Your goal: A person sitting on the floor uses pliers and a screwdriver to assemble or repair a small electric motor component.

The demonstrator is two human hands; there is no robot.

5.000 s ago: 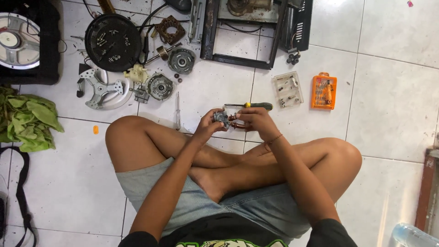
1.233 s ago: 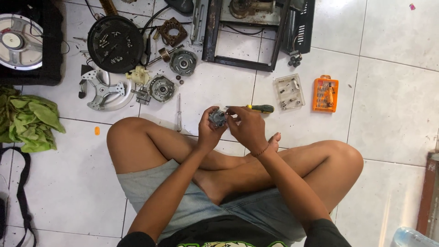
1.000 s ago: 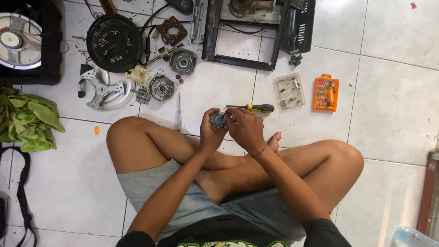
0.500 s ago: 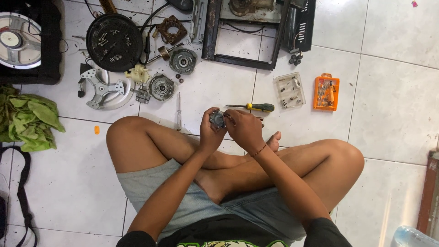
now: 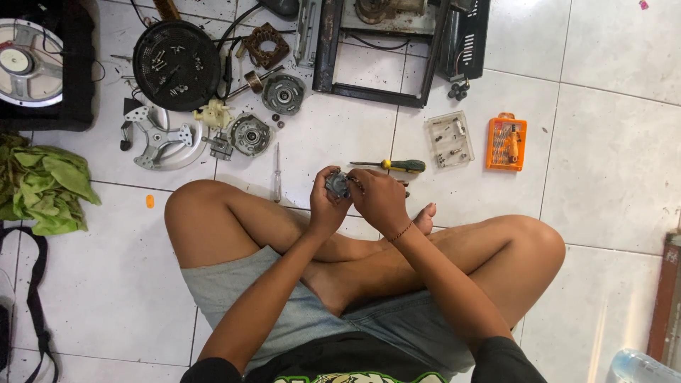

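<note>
I sit cross-legged on a white tiled floor. My left hand (image 5: 325,206) and my right hand (image 5: 379,200) meet over my shins, both closed on a small round grey metal part (image 5: 338,184). The right hand covers its right side, so its shape is only partly visible. A yellow-and-black handled screwdriver (image 5: 394,165) lies on the floor just beyond my hands. A thin clear-handled screwdriver (image 5: 277,174) lies to the left of them.
Dismantled parts lie ahead: a black round grille (image 5: 176,65), a grey metal bracket (image 5: 157,138), two round motor pieces (image 5: 284,93), a black metal frame (image 5: 397,50). A clear parts box (image 5: 449,139) and orange bit case (image 5: 506,142) sit right. Green cloth (image 5: 44,184) lies left.
My hands have stayed together on the small part over my legs; the right hand has shifted slightly around it. The things on the floor have not moved.
</note>
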